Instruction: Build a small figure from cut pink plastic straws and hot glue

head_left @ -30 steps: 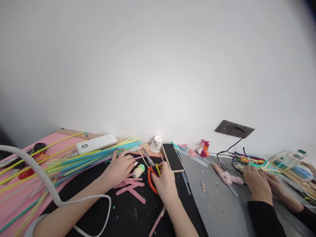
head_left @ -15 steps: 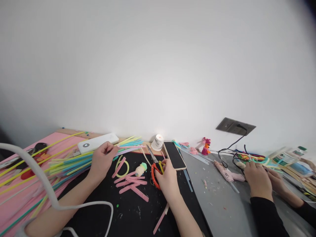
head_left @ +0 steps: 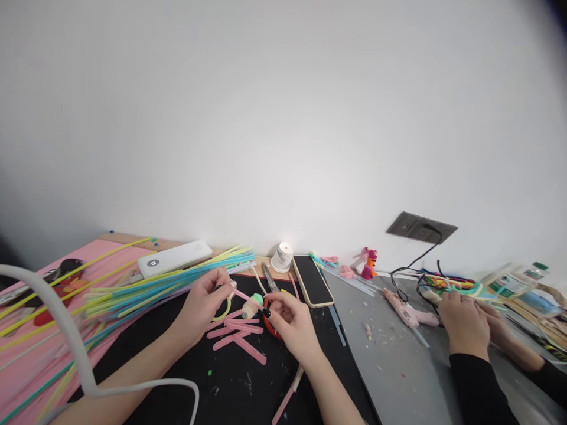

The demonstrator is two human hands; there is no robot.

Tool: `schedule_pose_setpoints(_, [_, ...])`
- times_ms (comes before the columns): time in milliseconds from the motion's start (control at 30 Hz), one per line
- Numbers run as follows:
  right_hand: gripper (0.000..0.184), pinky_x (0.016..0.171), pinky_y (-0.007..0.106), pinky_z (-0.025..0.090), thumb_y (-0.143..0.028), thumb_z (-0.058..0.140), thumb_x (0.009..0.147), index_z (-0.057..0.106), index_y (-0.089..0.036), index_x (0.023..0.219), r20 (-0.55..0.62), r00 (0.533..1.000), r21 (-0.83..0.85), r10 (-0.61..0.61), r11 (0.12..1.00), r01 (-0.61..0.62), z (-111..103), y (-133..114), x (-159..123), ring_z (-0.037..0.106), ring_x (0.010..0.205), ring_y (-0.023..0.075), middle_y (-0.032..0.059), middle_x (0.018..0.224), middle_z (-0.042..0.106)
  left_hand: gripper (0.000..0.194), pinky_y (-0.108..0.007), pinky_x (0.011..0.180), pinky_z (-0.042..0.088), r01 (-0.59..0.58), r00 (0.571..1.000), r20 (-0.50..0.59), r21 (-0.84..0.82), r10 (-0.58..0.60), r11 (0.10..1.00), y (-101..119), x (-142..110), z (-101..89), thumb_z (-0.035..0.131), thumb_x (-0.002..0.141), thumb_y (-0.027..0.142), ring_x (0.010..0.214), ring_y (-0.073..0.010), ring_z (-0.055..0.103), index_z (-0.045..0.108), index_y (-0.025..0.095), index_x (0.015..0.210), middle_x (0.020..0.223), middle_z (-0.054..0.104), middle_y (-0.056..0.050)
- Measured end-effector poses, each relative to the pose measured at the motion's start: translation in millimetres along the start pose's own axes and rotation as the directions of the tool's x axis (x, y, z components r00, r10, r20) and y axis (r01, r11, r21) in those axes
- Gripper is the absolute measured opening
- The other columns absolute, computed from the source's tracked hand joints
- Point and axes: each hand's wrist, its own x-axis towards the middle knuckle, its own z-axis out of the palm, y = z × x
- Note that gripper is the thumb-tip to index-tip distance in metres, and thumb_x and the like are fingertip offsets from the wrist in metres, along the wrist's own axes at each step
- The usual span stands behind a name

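Observation:
My left hand [head_left: 204, 304] is closed on one end of a pink pipe cleaner [head_left: 245, 296]. At its other end, my right hand [head_left: 290, 321] pinches the strip between thumb and fingers, so it stretches across the gap. Scissors [head_left: 269, 282] with red handles lie just behind my right hand, their handles partly covered by it. Under the strip sits a small cream figure with a green top [head_left: 251, 306], partly hidden. Several cut pink pieces [head_left: 241, 342] are heaped on the black mat [head_left: 239, 392] between my forearms. A yellow-green loop [head_left: 227, 308] shows beside my left fingers.
Bundled coloured pipe cleaners [head_left: 133, 298] and a white power bank [head_left: 175, 258] lie left. A paper cup [head_left: 282, 257] and phone [head_left: 313, 281] stand near the wall. A white cable [head_left: 80, 336] crosses my left arm. Rightward are a pink glue gun [head_left: 410, 311] and a co-worker's hands [head_left: 465, 323].
My right hand has let go of the scissors and taken the pink pipe cleaner's free end. My left hand has moved right and down with the strip, leaving the bundle.

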Motion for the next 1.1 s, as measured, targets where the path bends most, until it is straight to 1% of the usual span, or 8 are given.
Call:
schedule_pose_setpoints(67, [0.019,0.048,0.021,0.037,-0.028,0.055,0.079,0.063,-0.018,0.092,-0.01,1.0,0.015,0.012,1.0,-0.011,2.8,0.6,1.0,0.045,0.05,0.0105,-0.0028,0.062,0.05,0.032,-0.02,0.05,0.03,0.0,0.999,0.045,-0.037,0.002,0.999,-0.8,-2.3,1.0,0.057,0.076,0.023,0.054,-0.0097,0.031,0.029,0.021,0.06,0.06,0.029,0.007])
schedule_pose_setpoints(200, [0.007,0.061,0.023,0.039,-0.016,0.06,0.071,0.067,-0.018,0.073,-0.07,0.991,-0.193,-0.115,0.976,0.1,3.6,2.3,1.9,0.05,0.069,0.014,0.0002,0.072,0.051,0.032,-0.02,0.05,0.03,0.05,0.997,0.058,-0.129,-0.043,0.99,-1.0,-4.5,1.5,0.059,0.076,0.021,0.056,-0.0098,0.031,0.031,0.021,0.061,0.059,0.031,0.007])
schedule_pose_setpoints(300, [0.022,0.062,0.022,0.037,-0.015,0.052,0.079,0.059,-0.017,0.057,-0.009,0.991,-0.198,-0.137,0.971,0.132,2.6,3.5,0.5,0.05,0.066,0.0126,-0.0003,0.066,0.051,0.027,-0.018,0.053,0.033,0.11,0.993,0.073,-0.273,-0.094,0.956,1.1,-5.4,3.4,0.062,0.077,0.021,0.057,-0.0088,0.036,0.039,0.02,0.064,0.06,0.035,0.007])
schedule_pose_setpoints(433, [0.038,0.052,0.022,0.031,-0.019,0.043,0.086,0.05,-0.017,0.049,0.108,0.992,-0.151,-0.064,0.985,0.08,4.0,5.4,-1.8,0.04,0.047,0.0088,-0.0044,0.048,0.043,0.017,-0.018,0.06,0.039,0.188,0.981,0.12,-0.407,-0.152,0.894,3.1,-8.2,8.8,0.066,0.078,0.025,0.06,-0.0076,0.043,0.055,0.023,0.091,0.066,0.045,0.007])
schedule_pose_setpoints(633, [0.032,0.05,0.021,0.032,-0.018,0.046,0.083,0.058,-0.017,0.053,0.104,0.994,-0.078,-0.018,0.997,0.026,9.6,1.7,-2.4,0.042,0.046,0.0082,-0.0042,0.048,0.05,0.025,-0.025,0.066,0.042,0.293,0.934,0.29,-0.279,-0.211,0.915,-1.9,-14.4,16.0,0.058,0.083,0.038,0.063,-0.0116,0.048,0.061,0.015,0.075,0.063,0.052,0.002])
schedule_pose_setpoints(767, [0.01,0.041,0.02,0.034,-0.024,0.06,0.074,0.067,-0.018,0.079,-0.031,0.985,0.266,0.168,0.952,-0.154,10.8,-0.4,-0.5,0.043,0.039,0.0085,-0.0045,0.05,0.056,0.034,-0.026,0.063,0.041,0.269,0.927,0.31,-0.161,-0.21,0.95,-6.1,-14.9,16.4,0.05,0.086,0.045,0.06,-0.0129,0.048,0.058,0.016,0.072,0.06,0.051,0.003])
schedule_pose_setpoints(933, [0.012,0.042,0.021,0.041,-0.028,0.07,0.068,0.065,-0.017,0.071,-0.085,0.977,0.538,0.194,0.834,-0.119,9.8,-1.1,2.1,0.05,0.043,0.0098,0.0013,0.061,0.065,0.037,-0.028,0.064,0.043,0.164,0.936,0.305,0.059,-0.175,0.985,-8.1,-15.0,15.3,0.043,0.087,0.047,0.06,-0.0162,0.053,0.058,0.018,0.07,0.061,0.054,0.001])
schedule_pose_setpoints(1100, [0.015,0.041,0.02,0.04,-0.029,0.071,0.068,0.065,-0.016,0.066,-0.029,0.973,0.58,0.228,0.796,-0.17,11.7,0.6,1.4,0.048,0.041,0.008,0.0014,0.059,0.064,0.033,-0.035,0.085,0.041,0.031,0.944,0.312,0.237,-0.106,0.971,-7.8,-14.1,14.1,0.041,0.089,0.039,0.075,-0.0192,0.062,0.065,0.023,0.106,0.075,0.065,0.0])
